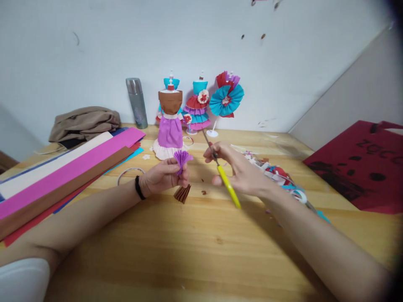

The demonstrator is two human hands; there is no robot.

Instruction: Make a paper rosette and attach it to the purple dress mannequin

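Pinched in my left hand [166, 173] is a small pleated purple paper fan [181, 161], its folds spread at the top. Below those fingers a pleated brown paper piece [182, 194] shows near the table. To the right, my right hand [236, 170] has its fingers around a tool with a yellow handle [227, 184] and a thin dark metal end pointing up and left; its exact kind is blurred. The tool and the purple fan are apart. Behind my left hand stands a dress form with a brown top and purple skirt [170, 132].
Long coloured paper strips [69, 167] lie at the left, before a brown cloth [85, 123] and a flask [137, 102]. More decorated forms [198, 105] stand by the wall. Paper scraps [283, 178] and a red bag [362, 167] are at the right.
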